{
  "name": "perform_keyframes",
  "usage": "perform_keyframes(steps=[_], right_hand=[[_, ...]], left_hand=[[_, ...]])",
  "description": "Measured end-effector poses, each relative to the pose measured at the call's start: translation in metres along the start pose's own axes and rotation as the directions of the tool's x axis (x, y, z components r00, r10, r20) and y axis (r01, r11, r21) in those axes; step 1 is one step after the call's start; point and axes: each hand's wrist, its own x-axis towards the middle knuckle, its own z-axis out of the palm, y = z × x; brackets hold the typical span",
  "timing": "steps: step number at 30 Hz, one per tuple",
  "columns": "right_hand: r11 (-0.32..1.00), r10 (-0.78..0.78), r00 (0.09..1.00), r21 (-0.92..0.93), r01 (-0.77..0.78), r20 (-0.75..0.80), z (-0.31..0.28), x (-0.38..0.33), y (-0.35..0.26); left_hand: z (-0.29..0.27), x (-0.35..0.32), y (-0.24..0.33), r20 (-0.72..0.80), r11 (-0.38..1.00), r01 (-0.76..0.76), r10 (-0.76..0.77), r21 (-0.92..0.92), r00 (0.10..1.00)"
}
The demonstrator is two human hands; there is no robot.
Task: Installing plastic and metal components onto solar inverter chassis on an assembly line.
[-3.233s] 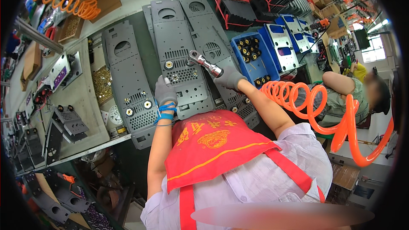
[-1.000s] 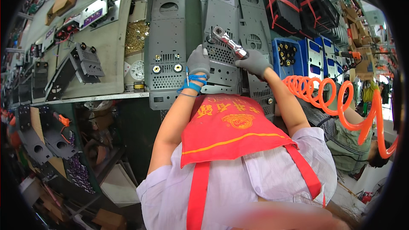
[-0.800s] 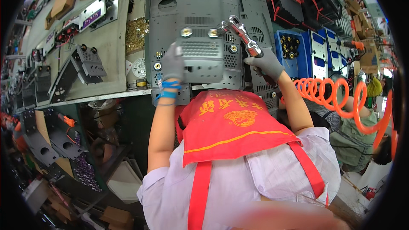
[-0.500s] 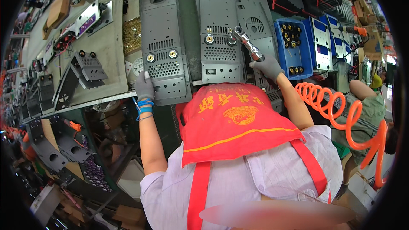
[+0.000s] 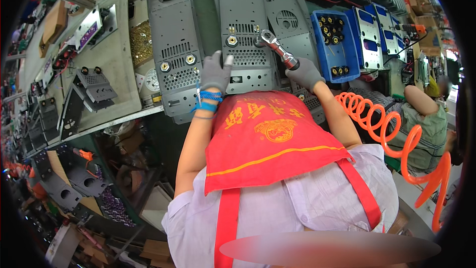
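Observation:
My right hand [image 5: 305,73], in a grey glove, is closed around the dark grip of a ratchet wrench [image 5: 278,49]. The wrench's round head sits over the right-hand terminal spot of the middle grey perforated metal panel [image 5: 240,7], hiding what lies beneath. A brass hex nut [image 5: 231,40] on a post shows to its left. My gloved left hand [image 5: 215,72] is raised between the middle panel and the left grey panel [image 5: 173,17], fingers apart and holding nothing. That left panel carries two brass nuts [image 5: 190,59] above its hole pattern. Blue bands circle my left wrist.
Another grey panel [image 5: 285,0] lies right of the middle one. Beyond it stands a blue bin [image 5: 355,44] holding black round parts. An orange coiled hose [image 5: 389,129] hangs at the right, near another person's arm [image 5: 421,100]. Brass pieces [image 5: 141,42] fill a tray at left.
My left hand has left the left panel's lower left edge and moved right, towards the middle panel. My right hand keeps the wrench at the same terminal. The whole view has shifted slightly.

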Motion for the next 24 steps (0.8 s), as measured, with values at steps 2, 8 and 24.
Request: perform_keyframes(steps=[2,8,24], right_hand=[[1.0,0.012,1.0,-0.028,-0.013,-0.017,0.0,0.003,0.0],[1.0,0.01,0.998,-0.016,-0.009,0.054,0.0,0.012,0.006],[0.993,0.039,0.999,-0.111,-0.04,-0.009,0.005,0.011,0.007]], left_hand=[[0.018,-0.001,0.005,-0.002,0.993,0.07,-0.07,-0.094,0.998],[0.029,-0.002,0.006,0.061,0.932,0.245,-0.238,-0.265,0.969],[0.039,-0.01,0.003,0.03,0.86,0.262,-0.278,-0.438,0.96]])
